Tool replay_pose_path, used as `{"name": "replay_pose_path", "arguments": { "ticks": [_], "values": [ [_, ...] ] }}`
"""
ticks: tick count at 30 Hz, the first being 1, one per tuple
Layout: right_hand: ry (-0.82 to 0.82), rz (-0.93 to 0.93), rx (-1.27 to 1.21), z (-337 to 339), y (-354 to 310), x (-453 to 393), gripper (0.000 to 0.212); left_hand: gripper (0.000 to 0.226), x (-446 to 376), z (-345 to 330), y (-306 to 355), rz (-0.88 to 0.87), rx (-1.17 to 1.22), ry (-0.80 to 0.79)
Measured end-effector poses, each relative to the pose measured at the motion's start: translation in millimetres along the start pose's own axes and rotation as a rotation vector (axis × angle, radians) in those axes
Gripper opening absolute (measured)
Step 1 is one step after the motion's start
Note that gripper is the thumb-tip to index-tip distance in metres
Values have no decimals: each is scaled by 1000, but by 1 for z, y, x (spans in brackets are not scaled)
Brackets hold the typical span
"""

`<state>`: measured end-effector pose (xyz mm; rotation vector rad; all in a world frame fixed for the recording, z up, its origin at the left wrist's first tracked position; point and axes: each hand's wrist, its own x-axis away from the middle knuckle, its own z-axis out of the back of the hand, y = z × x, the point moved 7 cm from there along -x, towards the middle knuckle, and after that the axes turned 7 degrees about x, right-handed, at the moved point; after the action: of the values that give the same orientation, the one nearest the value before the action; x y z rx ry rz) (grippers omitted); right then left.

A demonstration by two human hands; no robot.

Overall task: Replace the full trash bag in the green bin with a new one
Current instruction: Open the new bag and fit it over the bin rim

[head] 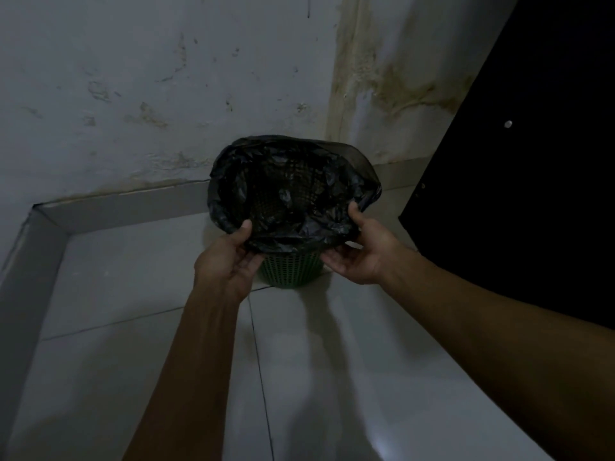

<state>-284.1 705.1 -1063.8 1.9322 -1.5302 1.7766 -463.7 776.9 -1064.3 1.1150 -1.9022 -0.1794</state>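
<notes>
Black trash bag [293, 194] lines the green mesh bin [291, 269], which stands on the tiled floor [332, 361] in the wall corner. Both the left hand [233, 257] and the right hand [357, 251] pinch its folded-over near rim. The film looks thin, light, slippery and easily torn, so gathered rim edges are probably the safest hold.

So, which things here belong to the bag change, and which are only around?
Belong to the job:
- green bin
- black trash bag folded over its rim
- left hand and right hand, both gripping the bag's edge

Only around:
- stained wall
- tiled floor
- dark door
</notes>
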Motion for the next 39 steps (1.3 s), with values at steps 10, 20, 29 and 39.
{"name": "replay_pose_path", "arguments": {
  "ticks": [10,20,29,39],
  "values": [
    [-3,67,-105,-1,-4,-1,35,13,-6,2,3,-82,37,16],
    [-57,145,-188,-3,0,-1,29,8,0,-1,-6,-79,216,-12],
    [-91,133,-119,-9,1,1,27,6,-7,4,1,-51,191,-31],
    [-48,152,-65,-5,3,1,14,8,-8,10,9,-22,136,-17]
  ]
}}
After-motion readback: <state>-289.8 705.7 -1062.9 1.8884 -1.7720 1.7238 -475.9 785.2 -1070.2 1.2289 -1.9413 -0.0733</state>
